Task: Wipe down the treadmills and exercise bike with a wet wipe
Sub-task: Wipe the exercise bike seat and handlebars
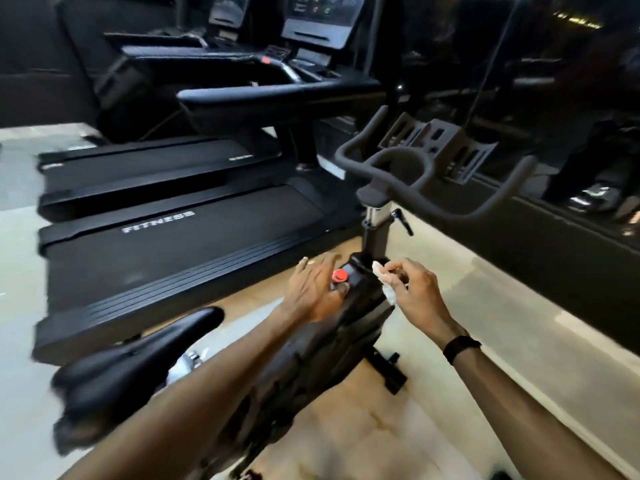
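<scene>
A black exercise bike (349,317) stands in front of me, with its handlebar (408,178) ahead and its saddle (138,358) at lower left. My right hand (415,292) pinches a crumpled white wet wipe (384,278) against the right side of the frame, just below the handlebar post. My left hand (311,289) rests with straight fingers on the left of the frame, next to a red knob (340,275). Two black treadmills (166,251) lie side by side to the left, their consoles (322,19) at the back.
A dark mirrored wall (554,168) runs along the right behind a low ledge. The floor (374,431) around the bike is light tile and wood. The bike's front foot (391,372) sticks out on the floor to the right.
</scene>
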